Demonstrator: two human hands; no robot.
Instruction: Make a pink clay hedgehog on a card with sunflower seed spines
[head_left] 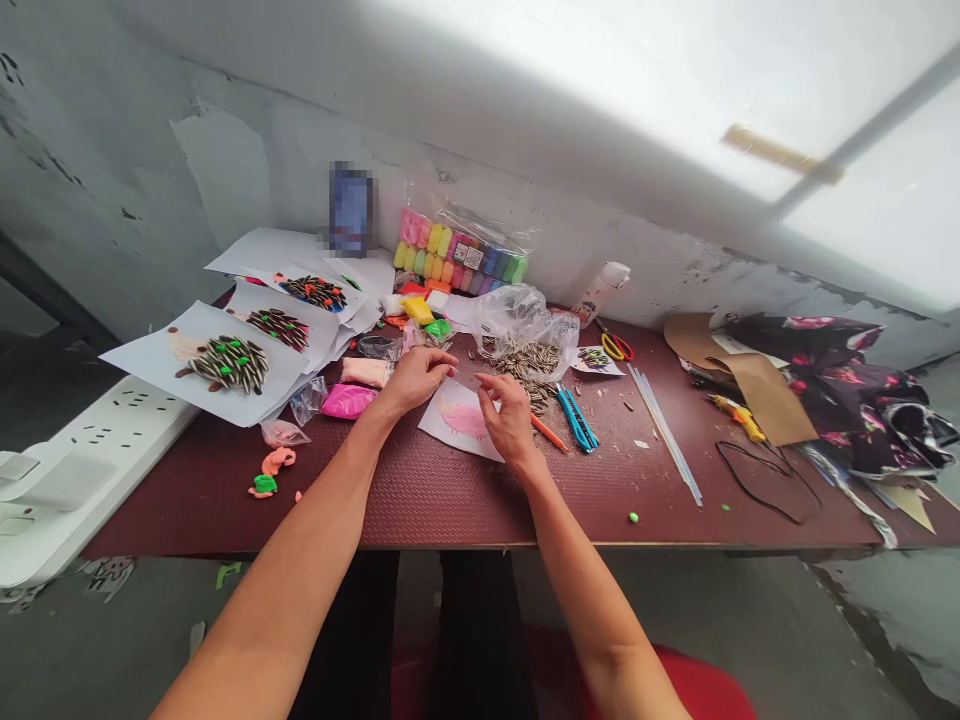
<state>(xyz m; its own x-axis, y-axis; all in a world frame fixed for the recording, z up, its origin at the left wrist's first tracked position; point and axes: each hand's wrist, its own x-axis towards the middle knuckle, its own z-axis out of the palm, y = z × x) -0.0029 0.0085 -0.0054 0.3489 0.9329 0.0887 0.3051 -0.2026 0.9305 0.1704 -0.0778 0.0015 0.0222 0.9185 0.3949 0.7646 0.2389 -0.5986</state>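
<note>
1. A long white plastic power strip (112,450) sits at the far left end of the table.
2. Next is a white paper picture with a bump of striped seeds and green dots (229,365). More seed pictures lie behind it.
3. A small lump of soft green clay (263,486) lies near the front, touching some peach clay.
4. A flat, bright pink pack (349,402) lies just beside the left arm.
5. The left hand (420,380) is over the paper's left side. Its fingers bend in, close together. I cannot tell if they pinch anything.
6. A white paper with a pink animal shape (457,418) lies flat on the dark red table (442,505), under and between the hands.
7. The right hand (510,415) covers the paper's right side. Its fingers curl toward the thumb. I cannot tell if they hold anything.
8. Loose striped seeds (534,362) are piled just past this hand.
9. A blue-handled tool (576,418) lies to the right.
</note>
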